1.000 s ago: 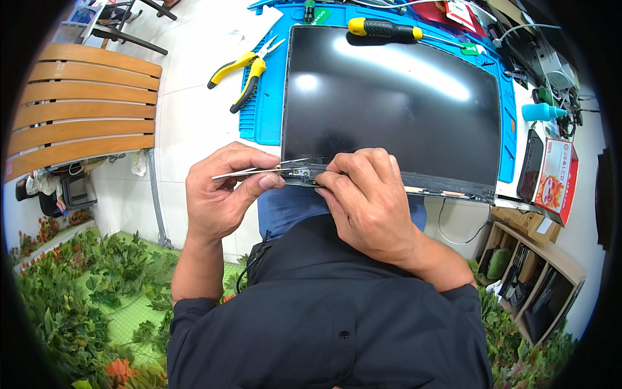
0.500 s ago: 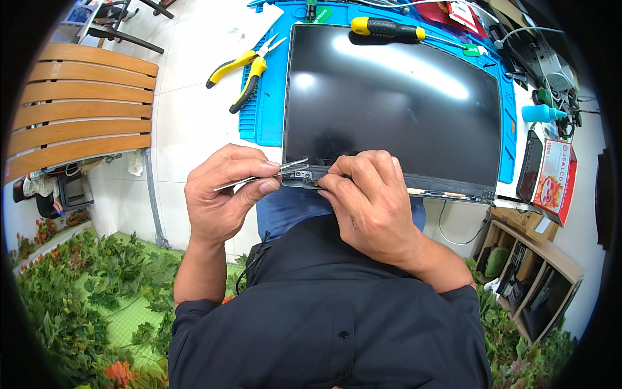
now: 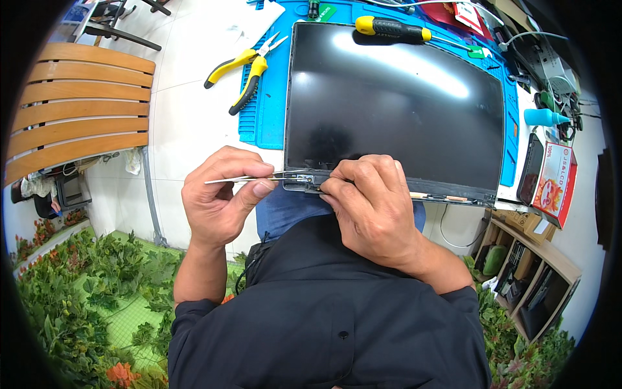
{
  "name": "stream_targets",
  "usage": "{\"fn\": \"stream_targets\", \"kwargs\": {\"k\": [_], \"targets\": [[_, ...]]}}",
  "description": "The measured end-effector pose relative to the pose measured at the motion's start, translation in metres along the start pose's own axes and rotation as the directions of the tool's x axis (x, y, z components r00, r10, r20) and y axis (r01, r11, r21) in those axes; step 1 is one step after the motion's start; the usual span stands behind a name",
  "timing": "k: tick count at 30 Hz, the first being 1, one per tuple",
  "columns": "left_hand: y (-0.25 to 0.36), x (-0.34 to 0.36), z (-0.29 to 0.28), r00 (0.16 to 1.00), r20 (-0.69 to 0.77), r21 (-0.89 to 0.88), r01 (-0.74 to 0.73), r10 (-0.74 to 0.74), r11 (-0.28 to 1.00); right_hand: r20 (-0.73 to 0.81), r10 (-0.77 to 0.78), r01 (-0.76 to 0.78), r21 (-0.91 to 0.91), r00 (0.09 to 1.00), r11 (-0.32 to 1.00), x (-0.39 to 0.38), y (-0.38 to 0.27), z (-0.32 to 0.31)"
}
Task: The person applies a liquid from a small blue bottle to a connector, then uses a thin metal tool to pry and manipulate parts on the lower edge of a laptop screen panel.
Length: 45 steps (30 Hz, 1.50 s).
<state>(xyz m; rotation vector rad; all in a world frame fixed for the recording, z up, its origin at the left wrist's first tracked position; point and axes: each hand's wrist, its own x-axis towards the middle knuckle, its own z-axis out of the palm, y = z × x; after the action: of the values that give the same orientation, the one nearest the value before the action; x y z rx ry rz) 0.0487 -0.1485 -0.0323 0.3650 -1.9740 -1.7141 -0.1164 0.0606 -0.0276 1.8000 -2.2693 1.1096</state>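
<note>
Thin metal tweezers (image 3: pixel 240 179) are pinched between the thumb and fingers of my left hand (image 3: pixel 223 194). Their tips reach the metal hinge (image 3: pixel 303 179) at the lower left corner of a dark laptop screen (image 3: pixel 395 110). Just right of that hinge, my right hand (image 3: pixel 372 204) is closed on the screen's lower edge, with thumb and forefinger close together. Whether a small part also sits between those fingertips is hidden. The screen lies face up on a blue work mat (image 3: pixel 264 123), its lower edge toward my body.
Yellow-and-black pliers (image 3: pixel 249 68) lie left of the screen. A yellow-and-black screwdriver (image 3: pixel 395 30) rests across its top edge. On the right are a blue bottle (image 3: pixel 544 117), a red-and-white box (image 3: pixel 554 181) and cables. A slatted wooden bench (image 3: pixel 84 100) is at far left.
The tweezers have swung to a flatter angle, and their tips now lie nearer the hinge, closer together. My right hand stays at the screen's edge, nearly unmoved.
</note>
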Motion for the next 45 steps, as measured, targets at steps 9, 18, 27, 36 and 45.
{"fn": "stream_targets", "kwargs": {"k": [9,18,27,36,45], "targets": [[0.000,-0.005,-0.001,0.995,-0.087,-0.080,-0.062,0.055,0.995,-0.026,-0.017,0.017,0.009,1.000,1.000,-0.001,-0.001,-0.001],[0.008,-0.015,-0.007,0.975,-0.215,-0.044,-0.063,0.053,0.997,-0.100,-0.051,0.055,0.035,0.994,0.998,-0.004,-0.006,-0.005],[0.005,-0.037,-0.006,0.962,-0.249,-0.184,0.063,-0.109,0.981,-0.091,-0.050,0.046,-0.046,0.995,0.998,-0.012,-0.012,-0.009],[0.008,-0.055,-0.013,0.942,-0.336,-0.243,-0.078,-0.009,0.967,-0.086,-0.355,0.309,-0.330,0.931,0.892,-0.012,0.008,0.001],[0.042,-0.038,-0.013,0.966,-0.239,-0.138,-0.136,0.100,0.981,-0.111,-0.435,0.357,-0.412,0.894,0.838,0.003,-0.005,-0.026]]}}
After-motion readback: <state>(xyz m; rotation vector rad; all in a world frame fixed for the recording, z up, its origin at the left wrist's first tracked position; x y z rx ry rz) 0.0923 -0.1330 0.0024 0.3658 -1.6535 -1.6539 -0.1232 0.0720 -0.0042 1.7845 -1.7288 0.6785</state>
